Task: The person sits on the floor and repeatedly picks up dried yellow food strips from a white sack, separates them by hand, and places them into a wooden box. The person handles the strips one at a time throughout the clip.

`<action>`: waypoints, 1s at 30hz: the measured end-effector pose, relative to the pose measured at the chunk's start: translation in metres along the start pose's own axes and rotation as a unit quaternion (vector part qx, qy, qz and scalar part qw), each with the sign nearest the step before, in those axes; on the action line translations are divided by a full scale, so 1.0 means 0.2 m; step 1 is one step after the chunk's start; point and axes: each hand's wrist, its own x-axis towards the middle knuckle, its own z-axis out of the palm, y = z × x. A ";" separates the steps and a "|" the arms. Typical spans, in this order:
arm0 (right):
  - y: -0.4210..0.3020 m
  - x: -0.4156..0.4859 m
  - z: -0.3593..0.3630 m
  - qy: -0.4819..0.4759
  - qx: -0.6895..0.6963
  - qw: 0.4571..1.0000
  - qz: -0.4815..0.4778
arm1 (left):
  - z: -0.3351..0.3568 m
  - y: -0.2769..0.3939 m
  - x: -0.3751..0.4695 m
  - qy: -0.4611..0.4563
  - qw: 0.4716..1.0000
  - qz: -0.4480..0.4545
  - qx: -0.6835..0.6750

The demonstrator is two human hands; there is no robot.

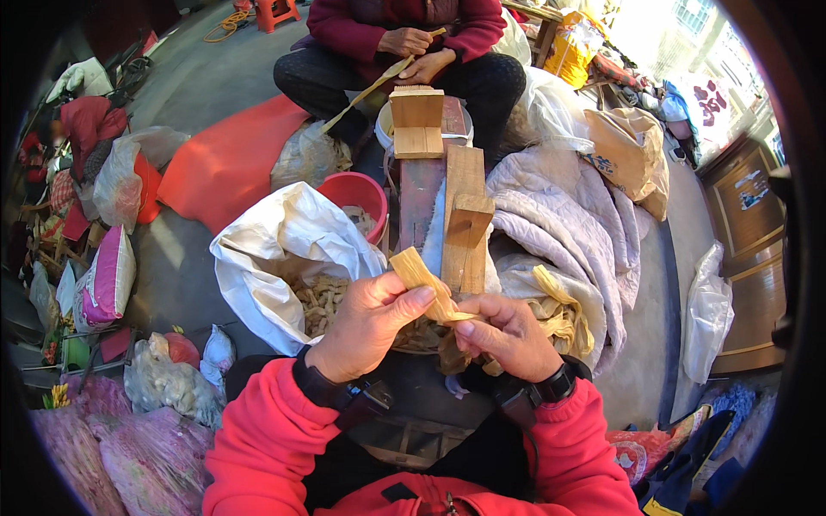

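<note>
A flat, yellow strip of dried plant fibre (pixel 421 278) is stretched between my two hands over my lap. My left hand (pixel 374 319) pinches its wide part between thumb and fingers. At the narrower, folded end, my right hand (pixel 513 335) grips it with the thumb and fingertips. Just beyond the strip lies a wooden board with an upright block (pixel 468 222). Left of my left hand, an open white woven sack (pixel 251 264) holds many short, pale pieces. A heap of similar yellow strips (pixel 561 309) rests on cloth right of my right hand.
Opposite me sits a person (pixel 406 48) whose hands hold a long yellow strip. Before them a wooden stand with a toothed top edge (pixel 416 119) sits by a white bucket (pixel 385 122). A red bucket (pixel 371 193), quilted cloth (pixel 548 200) and paper sack (pixel 635 155) surround the bench.
</note>
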 end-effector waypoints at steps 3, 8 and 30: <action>0.05 0.00 0.00 0.047 -0.010 0.999 -0.011 | 0.06 -0.06 0.04 0.037 0.999 -0.004 0.025; 0.10 0.00 0.01 0.065 -0.145 0.978 -0.138 | -0.01 0.00 0.02 -0.010 0.998 -0.035 0.042; 0.16 -0.03 0.06 0.037 -0.058 0.978 -0.195 | 0.00 0.09 -0.12 -0.035 0.985 0.068 0.155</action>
